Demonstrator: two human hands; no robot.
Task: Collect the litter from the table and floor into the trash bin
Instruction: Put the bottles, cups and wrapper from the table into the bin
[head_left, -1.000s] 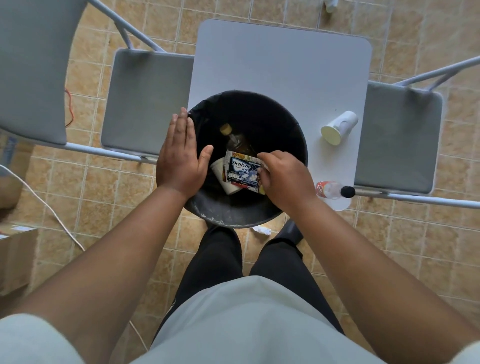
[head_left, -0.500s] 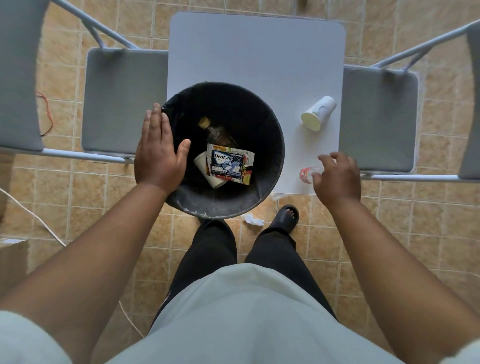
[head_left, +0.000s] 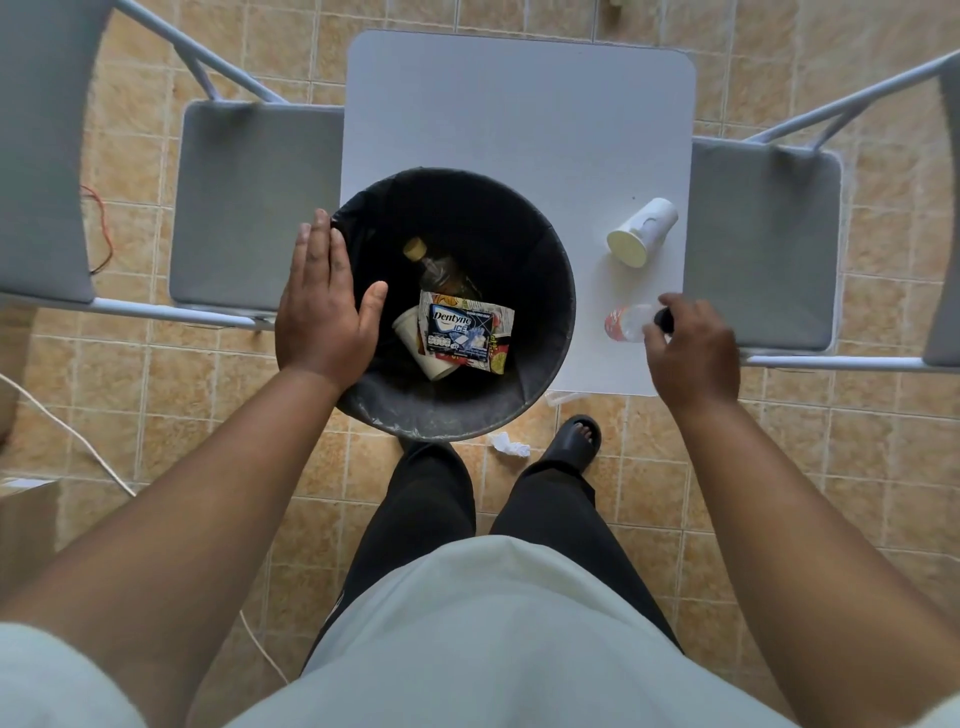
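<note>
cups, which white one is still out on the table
The white cup lying on its side near the table's right edge; the other cup is already inside the bin.

Black trash bin (head_left: 540, 332) holds wrappers; clear bottle (head_left: 626, 322) and white cup (head_left: 641, 232) lie on table.

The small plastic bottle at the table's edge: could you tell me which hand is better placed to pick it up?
The right hand: its fingers are already at the small plastic bottle, while the left hand rests flat on the trash bin rim.
</note>
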